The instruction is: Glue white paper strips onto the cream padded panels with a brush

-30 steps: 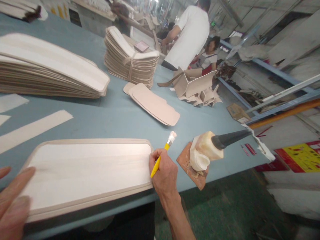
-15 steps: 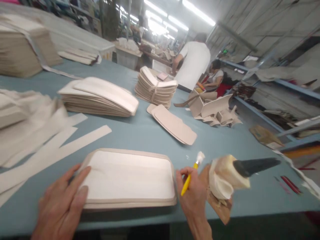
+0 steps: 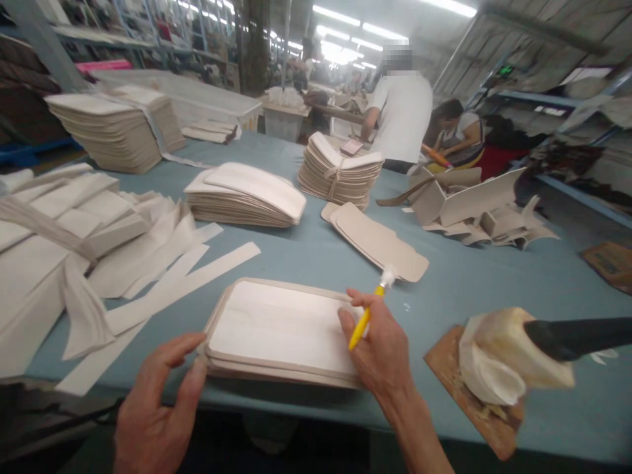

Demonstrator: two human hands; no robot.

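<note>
In front of me lies a short stack of beige panels (image 3: 284,376) with rounded corners, a white sheet (image 3: 281,322) on top. At its left end, my left hand (image 3: 165,395) pinches the stack's edge between thumb and fingers; how many layers it grips I cannot tell. My right hand (image 3: 382,349) is closed around the yellow handle of a small brush (image 3: 363,322), over the stack's right end. The brush's white bristles point away from me, toward two loose beige pieces (image 3: 375,240).
To the right, a white pot with a dark handle (image 3: 494,359) stands on a brown board (image 3: 447,349). Long pale strips (image 3: 192,286) and piled pieces (image 3: 64,243) lie left. Behind are stacked panels (image 3: 241,204), a tied bundle (image 3: 340,174) and a co-worker (image 3: 405,115).
The view has swung left. My left hand has gone from lying on the stack's left end to pinching its edge. My right hand, still holding the brush, has moved over the right end.
</note>
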